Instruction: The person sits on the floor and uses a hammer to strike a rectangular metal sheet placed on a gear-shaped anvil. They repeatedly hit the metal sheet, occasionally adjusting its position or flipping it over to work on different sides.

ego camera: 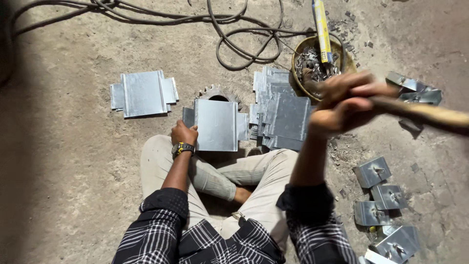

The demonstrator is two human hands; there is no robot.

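I sit cross-legged on a dusty floor. My left hand [184, 133], with a watch on the wrist, presses on the left edge of a bent galvanised sheet-metal piece [216, 124] that lies on a toothed gear wheel [218, 91]. My right hand [344, 102] is raised and blurred, shut on the wooden handle of a hammer [425, 113] that points right; the hammer's head is out of view.
A stack of similar sheet pieces [283, 110] lies right of the work, another pile [143, 93] to the left. A basket of small metal parts [317, 61] holds a yellow tool. Small folded brackets [381, 195] lie at the right. Cables [234, 34] loop at the top.
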